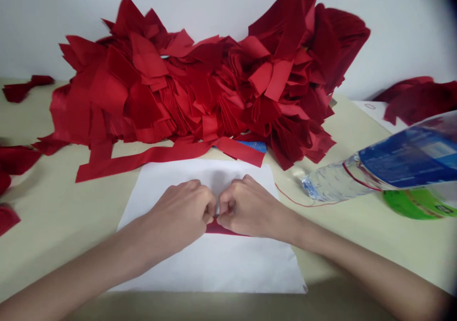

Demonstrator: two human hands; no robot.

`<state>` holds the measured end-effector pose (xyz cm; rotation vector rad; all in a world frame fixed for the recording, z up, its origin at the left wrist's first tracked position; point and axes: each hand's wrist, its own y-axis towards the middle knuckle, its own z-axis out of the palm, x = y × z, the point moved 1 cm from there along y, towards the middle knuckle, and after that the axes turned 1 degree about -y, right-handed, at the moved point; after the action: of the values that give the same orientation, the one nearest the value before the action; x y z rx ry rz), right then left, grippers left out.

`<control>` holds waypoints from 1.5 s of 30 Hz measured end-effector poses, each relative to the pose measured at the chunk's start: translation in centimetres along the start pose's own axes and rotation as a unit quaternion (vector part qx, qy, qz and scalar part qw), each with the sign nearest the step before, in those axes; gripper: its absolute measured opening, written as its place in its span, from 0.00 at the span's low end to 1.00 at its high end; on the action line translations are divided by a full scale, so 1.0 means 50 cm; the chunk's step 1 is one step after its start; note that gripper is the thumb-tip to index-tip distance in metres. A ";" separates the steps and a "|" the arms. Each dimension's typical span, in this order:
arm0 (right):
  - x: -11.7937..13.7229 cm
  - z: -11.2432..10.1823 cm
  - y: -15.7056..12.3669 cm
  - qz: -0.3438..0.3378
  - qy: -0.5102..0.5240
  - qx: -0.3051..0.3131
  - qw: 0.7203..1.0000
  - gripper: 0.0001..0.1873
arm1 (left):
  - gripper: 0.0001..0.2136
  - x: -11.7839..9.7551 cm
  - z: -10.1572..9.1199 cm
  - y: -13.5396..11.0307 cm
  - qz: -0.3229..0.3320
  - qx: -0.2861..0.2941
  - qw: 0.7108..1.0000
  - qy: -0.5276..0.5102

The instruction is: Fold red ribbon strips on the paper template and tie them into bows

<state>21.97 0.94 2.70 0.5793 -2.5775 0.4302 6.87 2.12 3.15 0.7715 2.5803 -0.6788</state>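
My left hand (176, 214) and my right hand (246, 207) meet at the middle of a white paper sheet (210, 268). Their fingertips pinch a folded red piece of thin paper or cloth (223, 226), whose lower edge shows below the fingers. A small silvery glint (217, 209) sits between my fingers, too small to identify. Most of the red piece is hidden by my hands. Just beyond the sheet lie long red strips (143, 156), apart from both hands.
A large heap of cut red pieces (178, 83) rises against the white wall. Loose red pieces (16, 159) lie at the left table edge. To the right lie a tilted plastic water bottle (342, 180), a red thread (296, 199) and a green object (417, 204).
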 end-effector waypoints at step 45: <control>0.009 0.026 -0.061 -0.093 -0.083 -0.052 0.991 0.07 | 0.09 0.007 0.071 -0.066 0.231 -0.131 0.927 0.264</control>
<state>22.56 -2.31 2.42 0.8402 -2.6520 0.1903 5.37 -2.07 1.20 1.5668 2.6815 0.0352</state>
